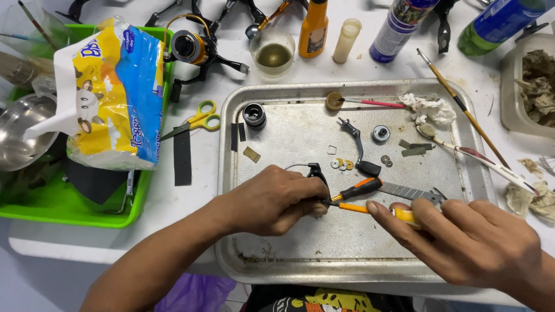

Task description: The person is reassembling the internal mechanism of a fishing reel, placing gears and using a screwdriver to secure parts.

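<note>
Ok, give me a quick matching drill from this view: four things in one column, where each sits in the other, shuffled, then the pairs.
Things:
1. scissors
2. yellow-handled screwdriver
3. glass of oil
4. crumpled tissue

Places:
A. in the metal tray's upper right corner
B. on the table left of the tray
C. in the right hand
D. on the table beyond the tray's far edge

Pairs: 1-B, 2-C, 3-D, 4-A
</note>
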